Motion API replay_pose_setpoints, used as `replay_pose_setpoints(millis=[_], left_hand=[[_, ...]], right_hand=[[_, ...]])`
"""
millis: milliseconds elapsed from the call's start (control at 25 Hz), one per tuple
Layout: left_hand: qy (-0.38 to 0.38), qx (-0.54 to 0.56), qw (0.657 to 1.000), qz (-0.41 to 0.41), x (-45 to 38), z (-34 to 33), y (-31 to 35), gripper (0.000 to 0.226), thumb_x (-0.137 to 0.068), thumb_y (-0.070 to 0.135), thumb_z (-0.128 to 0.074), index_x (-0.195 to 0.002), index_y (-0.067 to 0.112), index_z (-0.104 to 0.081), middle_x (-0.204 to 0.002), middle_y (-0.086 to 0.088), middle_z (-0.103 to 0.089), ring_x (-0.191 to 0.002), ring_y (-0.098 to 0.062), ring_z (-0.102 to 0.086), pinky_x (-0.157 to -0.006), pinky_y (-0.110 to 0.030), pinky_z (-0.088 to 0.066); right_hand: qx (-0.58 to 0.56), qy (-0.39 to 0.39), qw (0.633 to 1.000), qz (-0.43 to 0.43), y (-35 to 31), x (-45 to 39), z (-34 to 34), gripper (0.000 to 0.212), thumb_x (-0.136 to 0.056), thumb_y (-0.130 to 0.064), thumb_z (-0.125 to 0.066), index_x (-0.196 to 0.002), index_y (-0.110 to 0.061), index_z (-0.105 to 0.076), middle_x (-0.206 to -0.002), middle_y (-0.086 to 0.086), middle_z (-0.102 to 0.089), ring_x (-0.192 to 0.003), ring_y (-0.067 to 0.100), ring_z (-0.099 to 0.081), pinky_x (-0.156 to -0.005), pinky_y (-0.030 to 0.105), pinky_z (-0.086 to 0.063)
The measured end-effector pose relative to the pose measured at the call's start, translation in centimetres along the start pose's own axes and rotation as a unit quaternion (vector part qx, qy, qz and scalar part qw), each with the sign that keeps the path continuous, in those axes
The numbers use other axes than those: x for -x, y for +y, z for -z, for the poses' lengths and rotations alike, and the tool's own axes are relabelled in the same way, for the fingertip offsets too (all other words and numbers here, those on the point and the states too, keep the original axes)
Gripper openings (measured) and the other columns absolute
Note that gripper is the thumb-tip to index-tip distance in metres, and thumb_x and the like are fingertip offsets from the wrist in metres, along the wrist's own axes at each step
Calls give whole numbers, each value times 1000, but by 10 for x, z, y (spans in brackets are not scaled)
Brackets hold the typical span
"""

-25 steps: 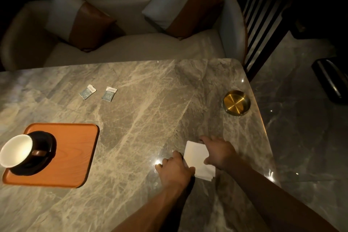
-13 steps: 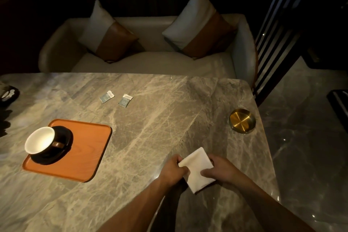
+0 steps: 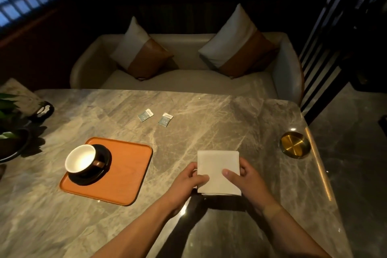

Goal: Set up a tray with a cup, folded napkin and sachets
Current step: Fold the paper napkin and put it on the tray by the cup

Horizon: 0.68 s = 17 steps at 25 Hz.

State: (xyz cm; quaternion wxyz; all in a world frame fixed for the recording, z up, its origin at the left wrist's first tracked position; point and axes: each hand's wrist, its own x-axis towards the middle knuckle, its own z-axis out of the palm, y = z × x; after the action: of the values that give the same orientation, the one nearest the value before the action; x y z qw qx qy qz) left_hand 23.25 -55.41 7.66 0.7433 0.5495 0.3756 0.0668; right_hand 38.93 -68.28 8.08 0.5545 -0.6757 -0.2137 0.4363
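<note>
A white napkin (image 3: 217, 166) is held square above the marble table (image 3: 209, 123), its shadow falling below it. My left hand (image 3: 186, 184) pinches its left edge and my right hand (image 3: 249, 180) grips its right edge, thumb on top. To the left lies an orange tray (image 3: 125, 174) carrying a white-lined cup (image 3: 80, 158) on a dark saucer (image 3: 103, 170) at the tray's left end. Two small sachets, one (image 3: 145, 115) beside the other (image 3: 165, 120), lie on the table beyond the tray.
A round brass dish (image 3: 294, 145) sits near the table's right edge. A potted plant (image 3: 10, 132) and a dark holder (image 3: 41, 111) stand at the far left. A pale sofa (image 3: 188, 77) with two cushions lies behind the table. A dark slatted screen (image 3: 335, 37) rises at right.
Both hands picked the napkin up off the table and turned it from a tilted diamond to a flat square facing me. The camera view rose and pulled back.
</note>
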Motion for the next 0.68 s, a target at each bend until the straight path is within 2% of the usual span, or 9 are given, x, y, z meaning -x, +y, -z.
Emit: replay_pose_setpoints(millis=[120,200,280,440,560,680], left_hand=[[0,6,1000,-22,9,45,6,30,-92,6,-61,-120,11,-56,-108,-11,-73,-92,-23,-69,-69,-32,-54],[10,6,1000,-25,15,78,8,29,-94,2,-57,-122,9,-53,-105,-15,-69,-88,-23,-66,-64,-30,-51],[15,3,999,-33,20,116,5,27,-96,1,-55,-121,8,-52,-102,-11,-70,-86,-20,-68,-61,-26,-52],[10,-27,999,-37,24,189,-6,24,-97,6,-56,-120,13,-53,-94,5,-74,-83,-11,-70,-61,-23,-52],[20,-50,998,-18,27,236,-10,24,-97,13,-58,-119,19,-54,-101,2,-72,-89,-12,-69,-65,-24,-52],[23,-70,997,-3,27,269,-16,22,-96,18,-58,-116,25,-54,-107,0,-70,-93,-17,-70,-68,-28,-54]], right_hand=[[3,35,999,6,-7,-6,-43,42,-81,-22,-79,-113,-33,-55,-106,-6,-72,-91,11,-72,-70,28,-61],[9,46,999,0,-5,-11,-78,43,-80,-23,-80,-113,-31,-53,-107,-4,-72,-94,15,-72,-74,34,-62],[-5,41,999,-14,2,-20,-115,43,-81,-20,-79,-115,-27,-53,-107,2,-74,-94,19,-73,-74,38,-62],[-38,43,997,-50,15,-32,-185,42,-84,-11,-74,-118,-24,-53,-99,9,-76,-88,27,-74,-66,39,-60],[-36,46,996,-69,17,-35,-229,45,-84,-5,-73,-119,-26,-53,-93,8,-76,-83,24,-74,-59,32,-59],[24,38,996,-82,10,-36,-256,54,-81,-4,-75,-122,-29,-49,-94,10,-73,-86,24,-72,-67,32,-60]])
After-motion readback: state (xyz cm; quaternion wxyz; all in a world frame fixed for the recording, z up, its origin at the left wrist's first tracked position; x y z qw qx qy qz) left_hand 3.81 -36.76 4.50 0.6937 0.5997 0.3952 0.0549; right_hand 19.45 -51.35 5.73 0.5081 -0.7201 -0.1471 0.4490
